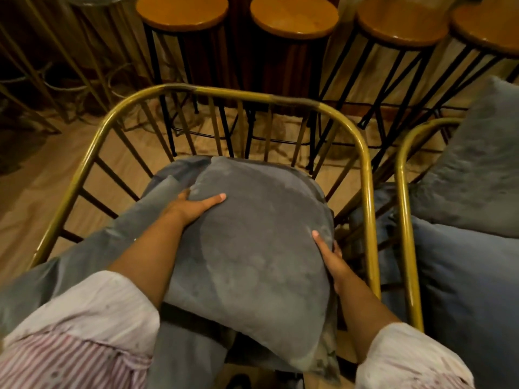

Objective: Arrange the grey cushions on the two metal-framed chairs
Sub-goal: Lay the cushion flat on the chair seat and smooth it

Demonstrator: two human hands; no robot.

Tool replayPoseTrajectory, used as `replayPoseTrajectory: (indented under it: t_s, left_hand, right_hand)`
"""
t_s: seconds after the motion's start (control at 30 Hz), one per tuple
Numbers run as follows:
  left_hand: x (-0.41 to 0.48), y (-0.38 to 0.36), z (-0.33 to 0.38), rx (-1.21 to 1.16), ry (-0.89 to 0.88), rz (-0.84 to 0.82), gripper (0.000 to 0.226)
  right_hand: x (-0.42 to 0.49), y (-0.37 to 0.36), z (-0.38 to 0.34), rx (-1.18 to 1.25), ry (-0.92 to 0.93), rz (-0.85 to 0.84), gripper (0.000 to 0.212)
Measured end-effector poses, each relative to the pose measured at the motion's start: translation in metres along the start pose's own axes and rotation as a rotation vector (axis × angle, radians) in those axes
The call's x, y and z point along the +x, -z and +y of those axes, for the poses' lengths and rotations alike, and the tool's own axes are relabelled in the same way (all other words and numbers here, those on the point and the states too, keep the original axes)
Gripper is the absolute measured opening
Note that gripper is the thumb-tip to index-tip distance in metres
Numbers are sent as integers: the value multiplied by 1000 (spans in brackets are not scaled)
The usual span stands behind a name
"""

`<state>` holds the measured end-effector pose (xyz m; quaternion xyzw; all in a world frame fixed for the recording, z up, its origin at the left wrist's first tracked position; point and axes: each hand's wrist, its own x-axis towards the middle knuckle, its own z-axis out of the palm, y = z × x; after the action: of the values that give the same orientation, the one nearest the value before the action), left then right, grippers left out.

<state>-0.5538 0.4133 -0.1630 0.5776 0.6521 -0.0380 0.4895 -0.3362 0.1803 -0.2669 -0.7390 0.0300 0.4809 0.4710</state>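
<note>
A grey velvet cushion (258,242) lies over the seat of the near gold metal-framed chair (362,153). My left hand (193,206) grips its upper left edge, thumb on top. My right hand (331,256) holds its right edge beside the chair's frame. Another grey cushion (92,248) lies under and to the left, draped over the seat. A second gold-framed chair (404,220) stands at the right with two grey cushions, one upright (477,164) against its back and one flat (471,276) on its seat.
Several wooden-topped bar stools (182,12) on black metal legs stand just behind the chairs. Gold-legged furniture (56,66) fills the far left. The floor (42,169) is light wood.
</note>
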Motion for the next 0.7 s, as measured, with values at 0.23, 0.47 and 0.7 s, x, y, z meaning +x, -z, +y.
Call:
replayPoseTrajectory:
  t_s: [0.23,0.47,0.7]
  left_hand:
    - [-22,14,5,-93,-72,-3,119]
    - [-86,65,22,-258,-242,114,111]
    - [-158,89,49,-368,-443,91,91]
  right_hand:
    - [-25,-6,-28,58,119,8,106]
    - [-84,-5,-87,123,303,-86,93]
    - [-155,22,-125,159,451,-24,98]
